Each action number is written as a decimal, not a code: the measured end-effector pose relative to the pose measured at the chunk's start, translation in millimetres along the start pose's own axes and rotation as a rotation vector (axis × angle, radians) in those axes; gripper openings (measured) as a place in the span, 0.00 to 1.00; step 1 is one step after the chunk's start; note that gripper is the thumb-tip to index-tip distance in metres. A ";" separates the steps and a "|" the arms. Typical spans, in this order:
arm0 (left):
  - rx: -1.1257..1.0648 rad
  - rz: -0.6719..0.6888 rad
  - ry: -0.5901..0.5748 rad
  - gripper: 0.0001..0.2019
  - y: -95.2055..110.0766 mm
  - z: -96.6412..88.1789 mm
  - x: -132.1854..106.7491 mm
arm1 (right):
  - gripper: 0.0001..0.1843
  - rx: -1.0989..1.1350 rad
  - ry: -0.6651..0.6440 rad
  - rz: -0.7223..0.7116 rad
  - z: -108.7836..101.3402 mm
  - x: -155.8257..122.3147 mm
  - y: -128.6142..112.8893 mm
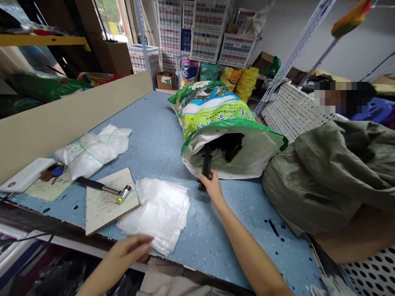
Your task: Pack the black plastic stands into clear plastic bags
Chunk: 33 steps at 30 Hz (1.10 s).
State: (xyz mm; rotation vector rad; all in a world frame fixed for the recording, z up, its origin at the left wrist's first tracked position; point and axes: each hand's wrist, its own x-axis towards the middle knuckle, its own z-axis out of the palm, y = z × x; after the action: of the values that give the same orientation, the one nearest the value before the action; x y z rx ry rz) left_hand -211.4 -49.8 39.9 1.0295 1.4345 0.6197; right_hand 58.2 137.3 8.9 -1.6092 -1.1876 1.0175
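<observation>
Your right hand (212, 188) is pinching, its fingers closing narrowly on a black plastic piece (206, 164), which is poking out of the mouth of a green-printed woven sack (212, 111) lying on a speckled blue table (154, 123). Your left hand (129, 250) is spreading its fingers wide over the table's near edge, just beside a stack of clear plastic bags (154, 216).

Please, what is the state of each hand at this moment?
Left hand: open, holding nothing, beside the clear plastic bags.
Right hand: closed on a black plastic piece at the mouth of the sack.
</observation>
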 end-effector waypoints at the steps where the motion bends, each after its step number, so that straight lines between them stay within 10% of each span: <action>1: -0.078 0.096 0.037 0.22 21.2 24.9 19.3 | 0.31 -0.036 0.014 -0.019 -4.2 -24.3 6.5; 5: -0.305 0.289 0.131 0.38 81.9 116.9 79.5 | 0.34 -0.303 -0.001 -0.310 -27.0 -109.2 14.5; 8: -0.398 0.239 0.133 0.32 91.1 145.4 95.1 | 0.29 -0.229 -0.231 -0.403 -56.3 -133.5 6.2; 17: -0.791 0.067 -0.378 0.20 77.3 150.7 67.8 | 0.16 -0.383 -0.069 -0.689 -89.9 -80.0 -7.1; 25: -0.790 0.075 -0.220 0.14 77.5 155.5 82.5 | 0.23 -0.302 -0.116 -0.444 -78.1 -78.0 -8.5; 30: -0.888 -0.051 -0.220 0.18 87.9 155.6 91.5 | 0.24 -0.548 -0.243 -0.995 -83.8 -116.4 10.2; 33: -0.829 -0.045 -0.176 0.20 87.7 163.7 89.8 | 0.25 -0.552 -0.251 -1.093 -84.4 -121.0 20.3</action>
State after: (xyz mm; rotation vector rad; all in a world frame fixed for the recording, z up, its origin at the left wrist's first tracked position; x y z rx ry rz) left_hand -24.0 36.3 45.1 0.3771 0.8963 0.9522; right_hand 117.4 2.1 27.9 -0.8970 -2.2766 0.1620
